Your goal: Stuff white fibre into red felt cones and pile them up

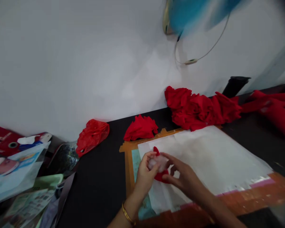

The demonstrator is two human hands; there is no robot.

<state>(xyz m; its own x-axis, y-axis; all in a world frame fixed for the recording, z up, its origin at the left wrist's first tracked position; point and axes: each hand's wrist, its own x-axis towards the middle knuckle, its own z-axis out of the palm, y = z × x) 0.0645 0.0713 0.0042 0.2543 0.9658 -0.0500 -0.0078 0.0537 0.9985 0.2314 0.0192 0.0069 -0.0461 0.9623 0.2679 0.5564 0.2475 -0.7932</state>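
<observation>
From the head camera, here are both hands at work over the white sheet: the left hand pinches a pale, soft-looking wad, thumb pressed on it, while the right hand curls in from the other side, its thumb at the lower part of a red piece, though whether it truly grips or only steadies, I can't tell! That red piece shows above and below the wad, held up between the hands near the left end of the sheet. What could go wrong? A loose pinch might let the wad slip out or bulge past the red edge; pressing too hard could bunch it to one side; and a dropped red piece might get mixed up with the small red heap just beyond. Now the lettering: pale characters on the red box at far left, too small and blurred to read; print on the blue-and-white packet, equally lost; papers below it, no word legible, and no brand I can call
</observation>
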